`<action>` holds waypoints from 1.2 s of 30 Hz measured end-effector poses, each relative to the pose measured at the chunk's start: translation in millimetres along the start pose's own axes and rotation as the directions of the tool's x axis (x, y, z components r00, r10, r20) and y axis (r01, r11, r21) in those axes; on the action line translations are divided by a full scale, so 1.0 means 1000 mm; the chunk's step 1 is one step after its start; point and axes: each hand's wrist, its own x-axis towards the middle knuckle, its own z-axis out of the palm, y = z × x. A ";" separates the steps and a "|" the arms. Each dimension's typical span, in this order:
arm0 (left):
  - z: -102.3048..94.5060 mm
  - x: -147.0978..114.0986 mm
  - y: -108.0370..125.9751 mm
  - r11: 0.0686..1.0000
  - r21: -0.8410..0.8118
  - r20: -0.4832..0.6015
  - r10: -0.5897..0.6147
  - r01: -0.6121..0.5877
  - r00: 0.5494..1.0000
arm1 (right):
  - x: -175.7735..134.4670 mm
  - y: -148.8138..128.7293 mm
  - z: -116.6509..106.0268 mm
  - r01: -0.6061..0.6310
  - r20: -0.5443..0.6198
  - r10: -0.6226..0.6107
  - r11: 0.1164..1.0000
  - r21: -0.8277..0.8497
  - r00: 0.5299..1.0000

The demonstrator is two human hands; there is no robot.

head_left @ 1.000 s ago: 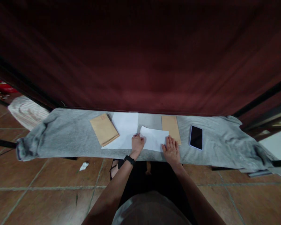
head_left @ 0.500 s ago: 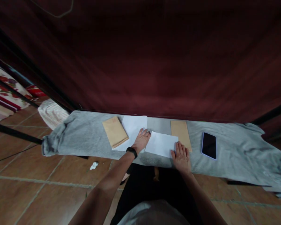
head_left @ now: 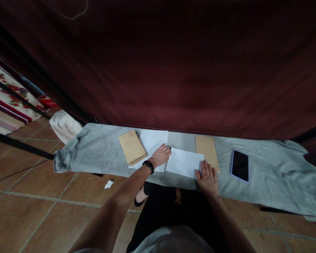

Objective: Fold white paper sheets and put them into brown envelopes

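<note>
A white sheet of paper [head_left: 184, 162], apparently folded, lies flat on the grey cloth between my hands. At its left edge rests my left hand [head_left: 160, 156], fingers stretched out, partly over the larger white paper [head_left: 153, 140] on the left. My right hand [head_left: 207, 178] lies flat with fingers extended at the sheet's lower right corner, touching it. Brown envelopes [head_left: 132, 147], seemingly stacked, cover part of the larger white paper. Another brown envelope [head_left: 207, 149] sits partly under the right end of the folded sheet, close to my right fingertips.
The grey cloth [head_left: 274, 168] covers a long, narrow bench. A phone [head_left: 240, 166] in a light purple case lies to the right. Dark red fabric [head_left: 173, 88] hangs along the far edge. A crumpled white scrap [head_left: 109, 184] is on the tiled floor [head_left: 50, 203].
The camera view has shifted slightly, so everything appears a little further right. My left fingers look closer together. The papers and my right hand keep about the same places on the cloth.
</note>
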 end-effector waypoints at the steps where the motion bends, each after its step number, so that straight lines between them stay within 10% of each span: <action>1: 0.000 -0.001 0.000 1.000 -0.006 0.002 -0.008 0.008 1.000 | 0.000 0.000 0.000 -0.002 0.002 0.002 1.000 -0.002 1.000; 10: 0.000 -0.010 0.008 0.953 -0.166 -0.016 -0.261 0.255 0.965 | 0.000 -0.002 -0.004 0.005 -0.025 -0.005 1.000 -0.003 1.000; 18: 0.018 -0.009 0.084 0.647 -0.399 0.077 -0.682 0.650 0.727 | 0.005 -0.035 -0.020 0.033 0.020 -0.034 0.998 0.059 0.999; 25: 0.016 0.005 0.079 0.483 -0.504 0.266 -0.702 0.716 0.661 | 0.004 -0.054 -0.023 0.065 0.106 -0.078 0.990 0.122 0.991; 36: -0.003 -0.031 0.069 0.414 -0.430 0.246 -0.802 0.802 0.545 | 0.012 -0.095 -0.015 0.120 0.118 -0.153 0.961 0.249 0.981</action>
